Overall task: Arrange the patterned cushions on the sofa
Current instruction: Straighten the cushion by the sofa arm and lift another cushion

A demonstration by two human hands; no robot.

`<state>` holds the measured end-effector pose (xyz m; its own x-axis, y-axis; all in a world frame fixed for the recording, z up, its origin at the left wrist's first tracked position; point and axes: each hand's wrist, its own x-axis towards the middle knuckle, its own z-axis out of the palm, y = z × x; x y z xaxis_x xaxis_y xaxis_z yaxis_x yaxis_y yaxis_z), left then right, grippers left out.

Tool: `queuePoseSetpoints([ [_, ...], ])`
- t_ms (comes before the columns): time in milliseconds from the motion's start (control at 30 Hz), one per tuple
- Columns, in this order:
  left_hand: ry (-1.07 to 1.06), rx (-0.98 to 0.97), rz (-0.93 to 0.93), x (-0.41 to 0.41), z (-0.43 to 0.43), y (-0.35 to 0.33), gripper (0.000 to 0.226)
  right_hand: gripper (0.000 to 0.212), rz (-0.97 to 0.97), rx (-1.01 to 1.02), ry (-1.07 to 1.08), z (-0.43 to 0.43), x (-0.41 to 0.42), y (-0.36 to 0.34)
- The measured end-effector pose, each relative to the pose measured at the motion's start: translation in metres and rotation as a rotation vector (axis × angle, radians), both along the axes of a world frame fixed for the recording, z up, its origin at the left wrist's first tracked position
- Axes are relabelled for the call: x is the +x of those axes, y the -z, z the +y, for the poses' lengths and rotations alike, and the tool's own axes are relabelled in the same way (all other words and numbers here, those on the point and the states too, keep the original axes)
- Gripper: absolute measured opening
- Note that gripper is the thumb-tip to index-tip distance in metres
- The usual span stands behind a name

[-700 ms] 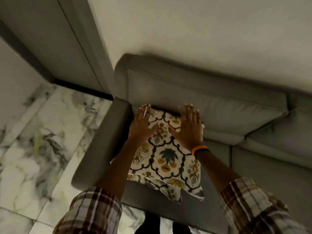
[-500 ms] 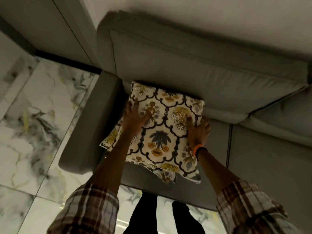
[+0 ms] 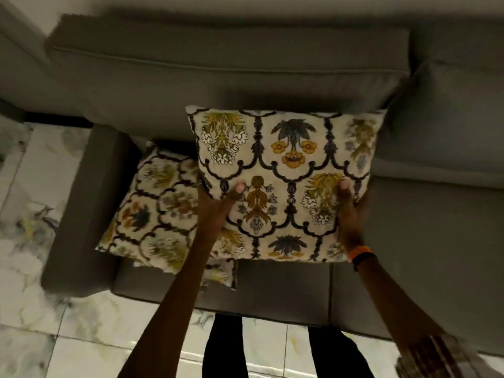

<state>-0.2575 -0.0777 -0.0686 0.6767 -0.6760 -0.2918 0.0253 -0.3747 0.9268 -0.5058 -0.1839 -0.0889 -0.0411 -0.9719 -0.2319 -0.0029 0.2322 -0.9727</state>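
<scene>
A cream cushion with dark scrollwork and yellow flowers point(image 3: 286, 170) is held up in front of the grey sofa's back cushion point(image 3: 218, 77). My left hand point(image 3: 218, 205) grips its lower left side, thumb on the front. My right hand point(image 3: 350, 211), with an orange wristband, grips its lower right side. A second cushion of the same pattern point(image 3: 152, 208) lies flat on the seat against the left armrest point(image 3: 81, 208), partly hidden behind my left forearm and the lifted cushion.
The grey sofa seat point(image 3: 422, 241) stretches to the right, with another back cushion point(image 3: 450, 118) above it. A marble-tiled floor point(image 3: 32, 336) lies left of and below the sofa. My dark trouser legs stand at the seat's front edge.
Both hands went from pressing on the stacked cushions to gripping the top one. It has been lifted up and to the right, uncovering the second cushion by the armrest.
</scene>
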Motion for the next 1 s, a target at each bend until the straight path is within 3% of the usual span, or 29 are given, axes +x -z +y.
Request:
queuePoseSetpoints([
  [133,0.177,-0.032,-0.036,-0.083,-0.064,0.038,0.098,0.101,0.109,-0.114,-0.097,-0.054,-0.098,0.035],
  [233,0.246,0.057,-0.017,-0.124,-0.105,0.07,0.103,0.087,0.137,-0.039,-0.306,-0.094,-0.146,0.073],
  [433,0.178,0.097,0.036,-0.164,-0.14,0.095,0.112,0.079,0.166,0.048,-0.539,-0.142,-0.177,0.114],
  [600,0.138,0.035,-0.003,-0.177,-0.14,0.081,0.1,0.088,0.136,0.041,-0.405,-0.127,-0.182,0.118],
  [733,0.244,0.019,-0.041,-0.169,-0.14,0.079,0.098,0.09,0.161,0.103,-0.276,-0.113,-0.175,0.123],
  [900,0.264,0.131,-0.04,-0.132,-0.104,0.073,0.116,0.073,0.333,0.423,-0.187,-0.033,-0.131,0.139],
  [933,0.27,0.175,-0.099,-0.115,-0.089,0.075,0.114,0.067,0.361,0.485,-0.229,-0.013,-0.114,0.14],
  [1000,0.272,0.293,-0.436,-0.072,-0.051,0.081,0.091,0.052,0.316,0.574,-0.358,0.026,-0.066,0.136],
])
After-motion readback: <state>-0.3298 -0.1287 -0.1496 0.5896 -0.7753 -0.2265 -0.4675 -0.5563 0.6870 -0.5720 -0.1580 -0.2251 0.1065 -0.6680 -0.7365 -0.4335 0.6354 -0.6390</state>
